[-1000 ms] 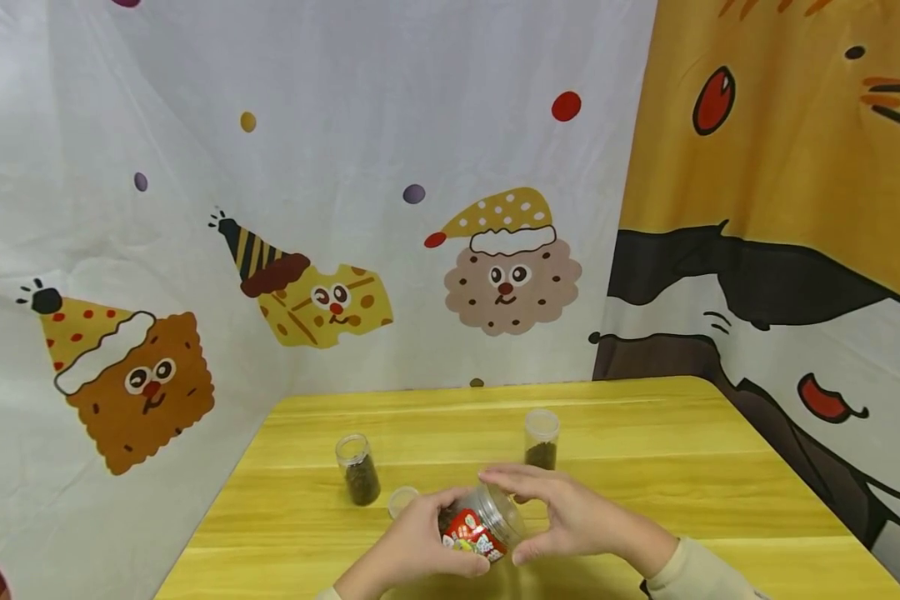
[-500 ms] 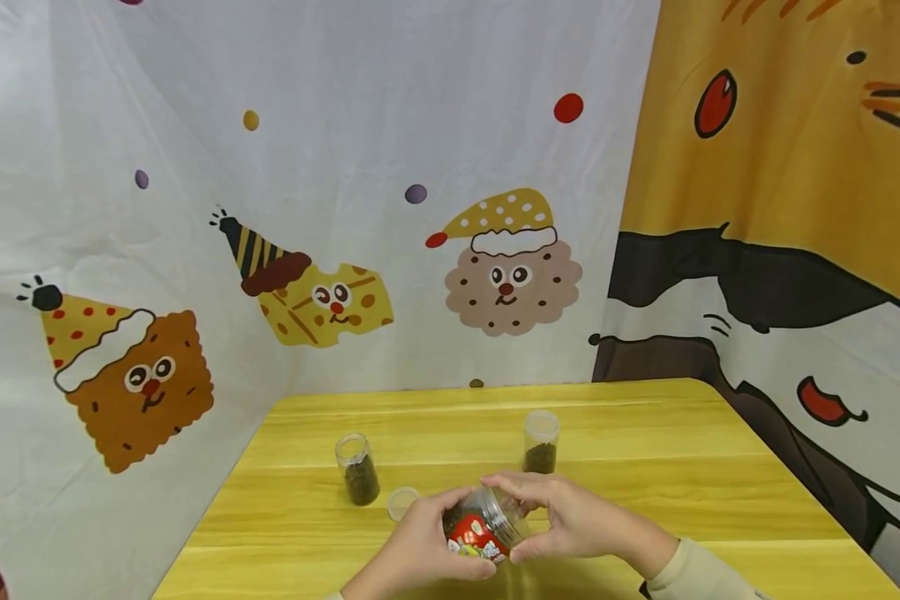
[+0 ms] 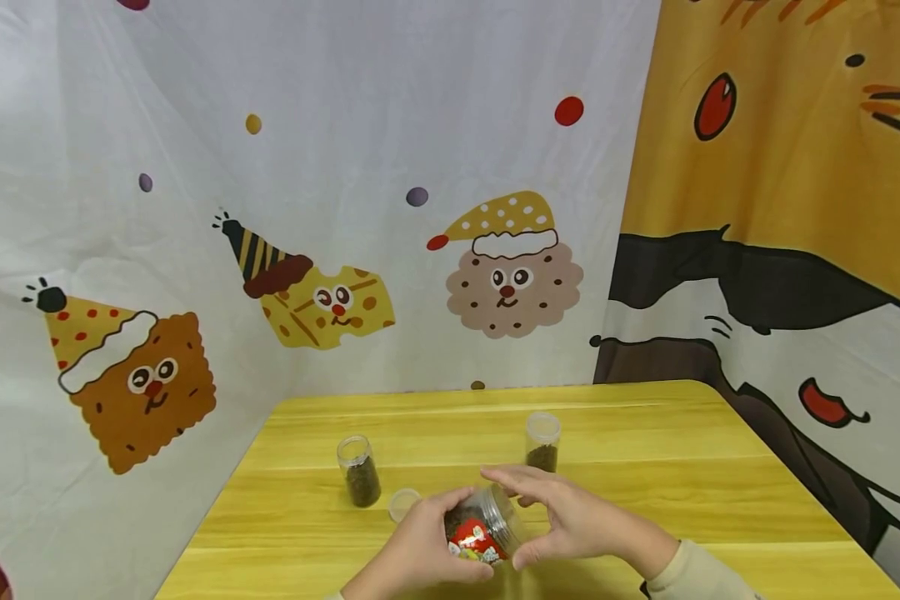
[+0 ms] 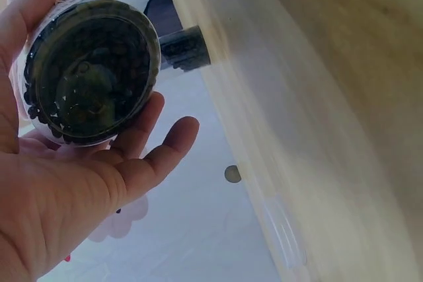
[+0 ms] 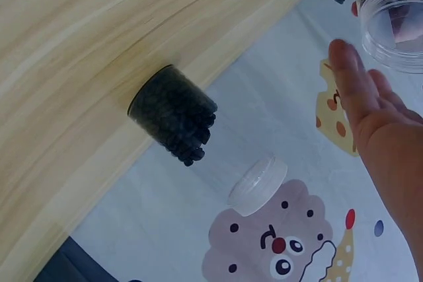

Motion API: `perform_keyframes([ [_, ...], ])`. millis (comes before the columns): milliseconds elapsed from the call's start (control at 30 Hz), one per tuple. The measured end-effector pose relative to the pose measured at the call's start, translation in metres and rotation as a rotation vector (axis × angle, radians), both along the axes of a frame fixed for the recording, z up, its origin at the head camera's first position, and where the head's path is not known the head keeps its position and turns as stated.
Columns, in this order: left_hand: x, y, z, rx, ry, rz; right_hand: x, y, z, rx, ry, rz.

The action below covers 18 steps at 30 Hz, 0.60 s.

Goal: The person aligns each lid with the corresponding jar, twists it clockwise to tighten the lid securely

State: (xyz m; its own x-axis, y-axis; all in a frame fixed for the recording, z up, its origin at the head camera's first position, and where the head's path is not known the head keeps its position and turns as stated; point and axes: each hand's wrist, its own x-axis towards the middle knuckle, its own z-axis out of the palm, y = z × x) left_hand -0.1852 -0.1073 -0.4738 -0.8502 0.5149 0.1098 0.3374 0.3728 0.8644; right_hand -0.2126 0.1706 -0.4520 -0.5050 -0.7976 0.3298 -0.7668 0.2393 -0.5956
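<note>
My left hand (image 3: pixel 423 542) grips a clear jar (image 3: pixel 476 533) with a red cartoon label, tilted so its ribbed clear end points to the right. Dark pellets show through its base in the left wrist view, where the thumb and fingers wrap the jar's side (image 4: pixel 92 77). At the ribbed end, my right hand (image 3: pixel 573 517) is spread, thumb below and fingers above. Its fingers (image 5: pixel 353 80) look straight in the right wrist view, beside the clear round end of the jar (image 5: pixel 396 28); the thumb is hidden there.
A slim lidless jar (image 3: pixel 362 479) of dark pellets stands at the left of the wooden table (image 3: pixel 645 433), a clear round lid (image 3: pixel 403 504) lying near it. Behind my right hand stands a similar jar (image 3: pixel 542 442) with a whitish lid (image 5: pixel 258 184). A printed cloth (image 3: pixel 345 150) hangs behind.
My right fingers moved in closer around the jar's clear end half a second ago, then spread wider again. My left hand keeps its grip on the jar, almost in place.
</note>
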Motion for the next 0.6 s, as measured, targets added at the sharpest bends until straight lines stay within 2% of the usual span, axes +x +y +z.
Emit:
perform_keyframes([
  [167,0.0025,0.0014,-0.0018,0.034,0.006,-0.027,0.0004,0.0009,0.0007,0.014,-0.063,0.042],
  [333,0.0039,0.0053,-0.0028,0.048,0.013,-0.006,0.0007,0.0001,0.0026,0.005,-0.04,0.049],
  [500,0.0043,0.0078,-0.0032,0.039,0.039,0.007,0.0002,0.0008,0.0028,-0.005,-0.066,0.041],
  [600,0.0042,0.0082,-0.0024,0.034,0.05,0.003,-0.0009,0.0016,0.001,-0.008,-0.055,0.039],
])
